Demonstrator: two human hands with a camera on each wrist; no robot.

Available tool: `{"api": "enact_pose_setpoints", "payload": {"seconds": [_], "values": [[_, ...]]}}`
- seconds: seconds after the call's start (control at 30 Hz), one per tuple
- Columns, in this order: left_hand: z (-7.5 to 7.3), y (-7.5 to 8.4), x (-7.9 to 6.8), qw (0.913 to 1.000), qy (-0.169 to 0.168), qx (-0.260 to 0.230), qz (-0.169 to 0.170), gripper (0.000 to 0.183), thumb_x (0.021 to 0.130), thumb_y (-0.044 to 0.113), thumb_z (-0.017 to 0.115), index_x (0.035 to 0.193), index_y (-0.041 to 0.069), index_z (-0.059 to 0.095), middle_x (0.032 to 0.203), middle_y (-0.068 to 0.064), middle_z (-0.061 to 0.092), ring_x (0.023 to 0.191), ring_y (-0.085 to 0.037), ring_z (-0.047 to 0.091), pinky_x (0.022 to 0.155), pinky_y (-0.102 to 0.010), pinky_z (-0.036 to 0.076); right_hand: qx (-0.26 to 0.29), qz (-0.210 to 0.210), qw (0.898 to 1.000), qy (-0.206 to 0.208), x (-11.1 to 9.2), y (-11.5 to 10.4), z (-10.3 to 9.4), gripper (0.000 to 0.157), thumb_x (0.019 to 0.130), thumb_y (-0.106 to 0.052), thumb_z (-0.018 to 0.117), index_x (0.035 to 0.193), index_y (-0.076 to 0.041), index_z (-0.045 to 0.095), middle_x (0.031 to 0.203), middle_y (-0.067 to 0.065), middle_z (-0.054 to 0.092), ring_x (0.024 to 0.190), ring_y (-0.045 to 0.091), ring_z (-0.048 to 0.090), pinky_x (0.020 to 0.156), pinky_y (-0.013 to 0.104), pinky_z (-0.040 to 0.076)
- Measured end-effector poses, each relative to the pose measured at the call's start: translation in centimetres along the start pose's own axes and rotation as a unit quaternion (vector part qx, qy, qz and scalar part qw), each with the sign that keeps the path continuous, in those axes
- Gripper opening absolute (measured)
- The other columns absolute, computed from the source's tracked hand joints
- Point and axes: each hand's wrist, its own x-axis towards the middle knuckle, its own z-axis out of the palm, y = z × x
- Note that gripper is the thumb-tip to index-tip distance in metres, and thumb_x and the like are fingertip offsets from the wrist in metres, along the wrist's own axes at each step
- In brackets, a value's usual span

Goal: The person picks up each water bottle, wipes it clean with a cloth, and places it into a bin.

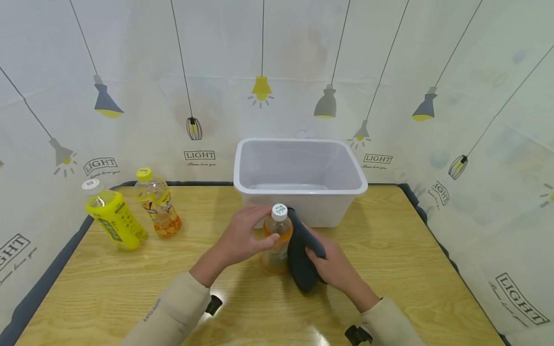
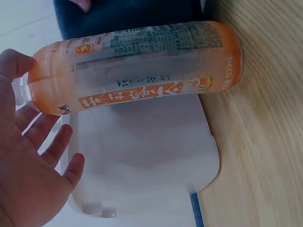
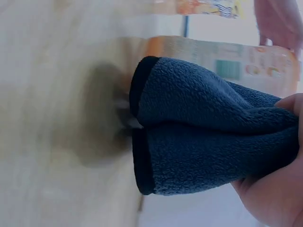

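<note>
A clear plastic drink bottle with an orange label (image 1: 277,257) and white cap stands on the table in front of me. My left hand (image 1: 240,238) holds it near the neck between thumb and index finger. In the left wrist view, the other fingers of that hand spread away from the bottle (image 2: 147,66). My right hand (image 1: 336,269) grips a folded dark blue cloth (image 1: 302,264), which hangs down along the bottle's right side. The right wrist view shows the fuzzy cloth (image 3: 203,104) covering part of the bottle; whether it presses on it, I cannot tell.
A white plastic bin (image 1: 298,206) stands just behind the bottle. To the left on the wooden table (image 1: 173,298) are a yellow-green bottle (image 1: 117,218) with a white cap and a clear bottle (image 1: 157,206) with a yellow cap. A patterned curtain (image 1: 225,105) surrounds the table.
</note>
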Motion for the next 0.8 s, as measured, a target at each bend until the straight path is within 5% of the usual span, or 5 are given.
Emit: {"api": "enact_pose_setpoints", "payload": {"seconds": [0.37, 0.63, 0.8], "values": [[-0.1, 0.3, -0.1, 0.9999, -0.01, -0.001, 0.007, 0.06, 0.082, 0.038, 0.076, 0.132, 0.012, 0.057, 0.129, -0.002, 0.062, 0.122, -0.021, 0.056, 0.103, -0.042, 0.045, 0.0, -0.051, 0.998, 0.04, 0.2, -2.2, -2.4, 0.05, 0.1, -0.013, 0.052, 0.149, -0.014, 0.041, 0.149, 0.009, 0.047, 0.136, 0.027, 0.047, 0.107, 0.053, 0.042], [0.2, 0.3, -0.1, 0.9996, 0.027, 0.009, 0.004, 0.063, 0.073, 0.043, 0.083, 0.125, 0.014, 0.063, 0.113, -0.001, 0.063, 0.103, -0.015, 0.059, 0.088, -0.034, 0.051, -0.011, -0.108, 0.993, 0.04, 0.4, -2.7, -1.7, 0.054, 0.097, -0.006, 0.055, 0.149, -0.015, 0.041, 0.149, 0.01, 0.047, 0.136, 0.028, 0.047, 0.106, 0.05, 0.043], [0.3, 0.2, -0.3, 0.9991, 0.038, 0.014, 0.007, 0.061, 0.073, 0.04, 0.084, 0.123, 0.012, 0.066, 0.109, -0.002, 0.065, 0.1, -0.017, 0.059, 0.086, -0.035, 0.05, 0.005, -0.101, 0.995, 0.019, 0.4, -2.7, -1.1, 0.055, 0.099, -0.008, 0.054, 0.151, -0.015, 0.037, 0.151, 0.009, 0.044, 0.137, 0.027, 0.045, 0.108, 0.049, 0.042]]}}
